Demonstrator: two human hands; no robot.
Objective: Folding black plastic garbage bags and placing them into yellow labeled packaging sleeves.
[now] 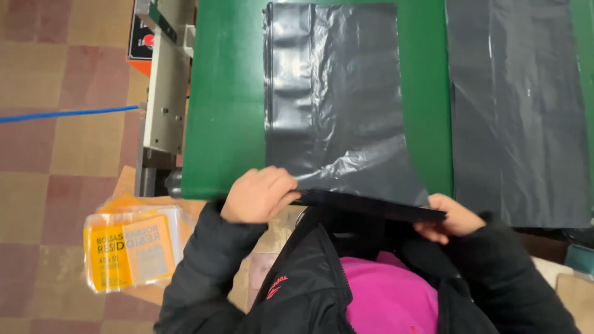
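Black plastic bag lay flat on the green table, and its near edge was folded up into a narrow dark strip at the table's near rim. Both hands held that strip. The left hand sat at the strip's left end, its grip pinched together on the plastic with the fingers curled over the top. The right hand sat at the strip's right end, its grip likewise clamped on the fold, partly hidden under it. Nearest to the camera, on this side of the table, were the person's black jacket sleeves and a pink top beneath the open jacket.

Left of the table's near corner, lower down, a clear packet with yellow and orange labels rested on an orange sheet. Beyond it, along the table's left side, stood a grey metal machine frame with an orange-and-black part at its far end. A blue cord ran from that frame leftward over the checked tile floor.

On the table itself, the bag stretched away from the hands to the far edge, wrinkled and shiny. Right of it, separated by a strip of bare green, a second sheet of black plastic lay flat across the table's right part.
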